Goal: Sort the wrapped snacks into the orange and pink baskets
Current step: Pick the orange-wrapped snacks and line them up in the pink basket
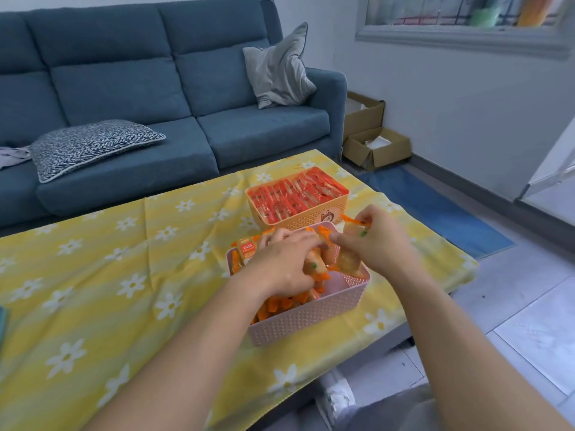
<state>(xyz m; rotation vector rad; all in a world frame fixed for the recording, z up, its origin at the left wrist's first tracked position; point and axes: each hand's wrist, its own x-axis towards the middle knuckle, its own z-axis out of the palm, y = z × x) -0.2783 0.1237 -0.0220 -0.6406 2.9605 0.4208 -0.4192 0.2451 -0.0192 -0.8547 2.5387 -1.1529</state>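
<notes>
Wrapped snack [315, 269], orange-edged, is clamped in the left grip [280, 265]. A second snack [350, 260] is pinched in the right grip [378, 241]. Both are over the pink basket [311, 318], which holds more orange packets [280, 304]. Just behind it, the orange basket [306, 222] holds red packets [295, 194] near the worktop's [124, 275] far right corner.

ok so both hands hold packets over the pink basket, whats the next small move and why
Probably lower the packet in the right hand into the bare right side of the pink basket and let go. Its orange edges match the pile there, while the orange basket looks packed with red ones. The left hand grips another.
</notes>
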